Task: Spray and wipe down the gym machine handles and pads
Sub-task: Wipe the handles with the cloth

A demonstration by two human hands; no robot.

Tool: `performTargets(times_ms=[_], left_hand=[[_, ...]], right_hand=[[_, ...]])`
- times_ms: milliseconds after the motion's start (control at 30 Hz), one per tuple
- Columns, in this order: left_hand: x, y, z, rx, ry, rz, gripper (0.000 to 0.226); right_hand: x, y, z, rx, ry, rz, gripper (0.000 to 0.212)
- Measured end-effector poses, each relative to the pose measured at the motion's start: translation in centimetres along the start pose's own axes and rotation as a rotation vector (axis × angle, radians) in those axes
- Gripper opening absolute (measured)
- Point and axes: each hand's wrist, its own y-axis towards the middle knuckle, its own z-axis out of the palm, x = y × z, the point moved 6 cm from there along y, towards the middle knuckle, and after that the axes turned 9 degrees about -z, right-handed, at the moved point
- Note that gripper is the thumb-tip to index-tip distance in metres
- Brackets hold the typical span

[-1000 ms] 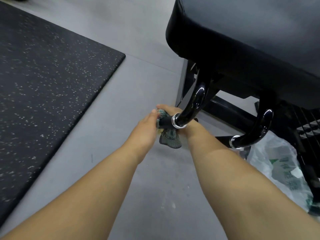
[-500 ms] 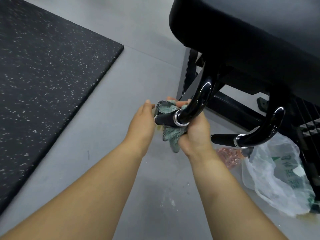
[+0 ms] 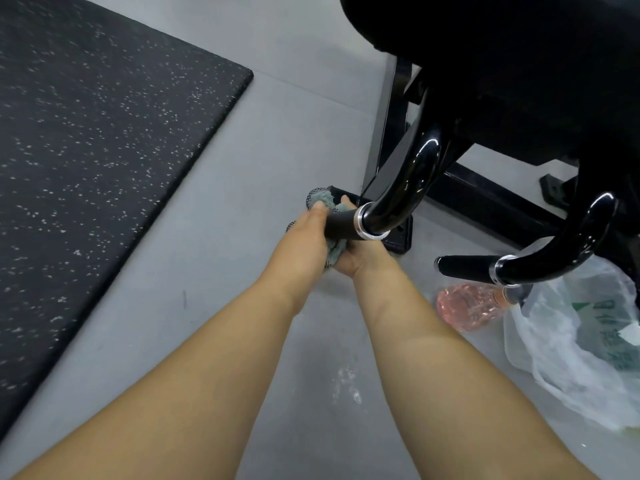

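The right hand [image 3: 360, 259] cups the near handle [image 3: 341, 226] from below, fingers curled up round a grey-green cloth [image 3: 334, 249] bunched on the black grip. The left hand [image 3: 306, 237] closes over the same cloth at the grip's free end. The black pad [image 3: 502, 46] looms above. On the floor [image 3: 294, 109], towards its right side, a pink bottle [image 3: 464, 308] and plastic bag [image 3: 571, 358] lie under the second handle [image 3: 464, 268].
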Motion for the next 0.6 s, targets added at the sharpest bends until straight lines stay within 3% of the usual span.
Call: performTargets(times_ms=[100, 300, 433, 600], left_hand=[[-0.1, -0.2, -0.3, -0.028, 0.032, 0.001, 0.035], [-0.7, -0.9, -1.2, -0.067, 0.005, -0.015, 0.033], [-0.3, -1.6, -0.8, -0.148, 0.028, 0.008, 0.027], [0.3, -2.2, 0.2, -0.168, -0.050, -0.033, 0.033]], right_hand=[[-0.3, 0.0, 0.2, 0.002, 0.016, 0.045, 0.072], [-2.0, -0.7, -0.7, -0.122, 0.100, 0.052, 0.058], [-2.0, -2.5, -0.8, -0.286, 0.100, -0.033, 0.022], [1.4, -5.4, 0.2, -0.294, 0.172, -0.133, 0.016]])
